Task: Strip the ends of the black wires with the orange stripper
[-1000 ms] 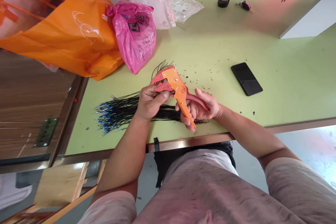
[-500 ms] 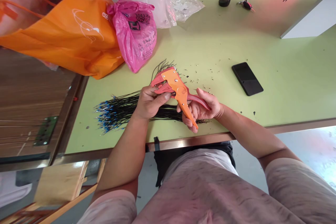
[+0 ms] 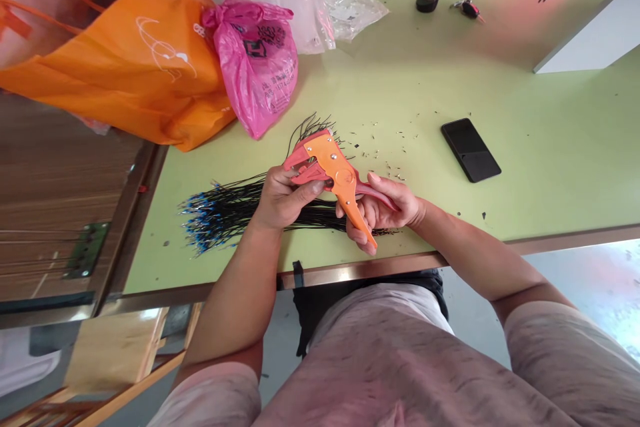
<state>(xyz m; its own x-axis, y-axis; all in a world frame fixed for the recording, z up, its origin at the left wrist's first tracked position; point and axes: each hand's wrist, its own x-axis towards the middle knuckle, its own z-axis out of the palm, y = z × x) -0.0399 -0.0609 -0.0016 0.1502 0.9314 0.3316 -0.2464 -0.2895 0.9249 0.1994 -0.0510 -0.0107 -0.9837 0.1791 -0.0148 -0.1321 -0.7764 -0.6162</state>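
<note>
An orange and red wire stripper (image 3: pixel 343 177) is held above the table in both hands. My right hand (image 3: pixel 383 210) wraps round its two handles, which stand apart. My left hand (image 3: pixel 285 197) is closed at the tool's red jaw, with the thumb pressed near the adjuster at the jaw's lower end. Beneath the hands lies a bundle of black wires (image 3: pixel 240 203) with blue and silvery ends at the left. More thin black wires (image 3: pixel 313 125) spread out behind the tool's head. Whether a wire sits in the jaws I cannot tell.
Small clippings (image 3: pixel 395 147) are scattered on the green table (image 3: pixel 550 167) behind my right hand. A black phone (image 3: pixel 471 150) lies to the right. At the back left stand an orange bag (image 3: pixel 150 67) and a pink plastic bag (image 3: pixel 260 73). A black ring (image 3: pixel 427 0) and keys (image 3: pixel 469 10) lie far back.
The wire stripper's head has shifted very slightly left and down. Both hands keep their hold on it, and the wires lie as before.
</note>
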